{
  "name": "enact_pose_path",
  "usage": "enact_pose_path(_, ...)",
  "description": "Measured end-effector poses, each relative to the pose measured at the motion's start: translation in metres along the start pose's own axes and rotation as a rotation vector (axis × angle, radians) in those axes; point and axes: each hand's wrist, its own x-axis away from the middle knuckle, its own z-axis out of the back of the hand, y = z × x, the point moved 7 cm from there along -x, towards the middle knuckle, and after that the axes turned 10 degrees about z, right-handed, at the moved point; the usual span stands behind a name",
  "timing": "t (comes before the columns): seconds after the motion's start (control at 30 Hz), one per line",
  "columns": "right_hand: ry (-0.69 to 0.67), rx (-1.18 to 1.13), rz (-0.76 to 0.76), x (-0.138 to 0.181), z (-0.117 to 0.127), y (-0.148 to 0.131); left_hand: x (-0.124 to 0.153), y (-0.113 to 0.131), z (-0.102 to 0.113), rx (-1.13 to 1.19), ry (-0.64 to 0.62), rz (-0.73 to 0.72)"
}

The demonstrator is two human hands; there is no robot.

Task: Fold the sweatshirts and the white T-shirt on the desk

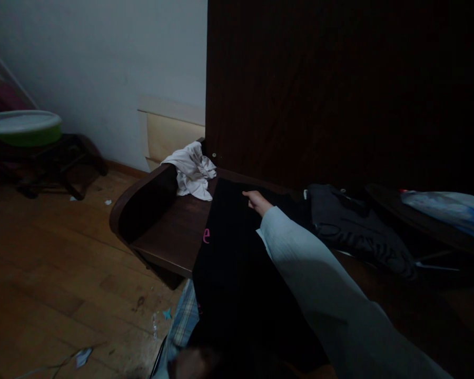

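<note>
A black garment (233, 252) with pink lettering lies spread over a dark wooden bench (174, 231) and hangs over its front edge toward me. My right hand (256, 201), in a pale sleeve, is closed on the upper part of the cloth. At the bottom edge, a dark blur beside the cloth's lower end looks like my left hand (193, 363); its fingers cannot be made out. Blue plaid cloth (184, 316) shows below the bench.
A crumpled white cloth (193, 171) drapes over the bench's left arm. To the right lie a dark grey lettered garment (351, 226) and a plastic bag (450, 208). A green basin (31, 131) stands on a stool at left. Scraps litter the wooden floor (82, 263).
</note>
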Motion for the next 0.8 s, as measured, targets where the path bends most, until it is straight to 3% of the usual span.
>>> enact_pose_path(0.07,0.007,0.021,0.025,0.001,0.000,-0.002,-0.018,-0.010,0.038,0.005,0.044,-0.023)
enact_pose_path(0.2,0.046,0.083,0.099,0.003,0.001,-0.006,-0.067,-0.011,0.140,-0.006,0.297,-0.098)
enact_pose_path(0.3,0.099,0.149,0.166,0.004,0.003,-0.010,-0.116,0.002,0.181,-0.079,0.360,-0.055)
enact_pose_path(0.4,0.156,0.223,0.246,0.008,0.003,-0.012,-0.164,0.021,0.188,-0.207,0.393,-0.015)
enact_pose_path(0.57,0.252,0.350,0.424,0.018,-0.002,-0.015,-0.219,0.044,0.165,-0.384,0.365,-0.073)
enact_pose_path(0.7,0.355,0.456,0.530,0.023,-0.001,-0.017,-0.244,0.039,0.159,-0.426,0.417,-0.023)
enact_pose_path(0.8,0.342,0.545,0.552,0.020,-0.002,-0.018,-0.257,0.028,0.149,-0.455,0.291,0.048)
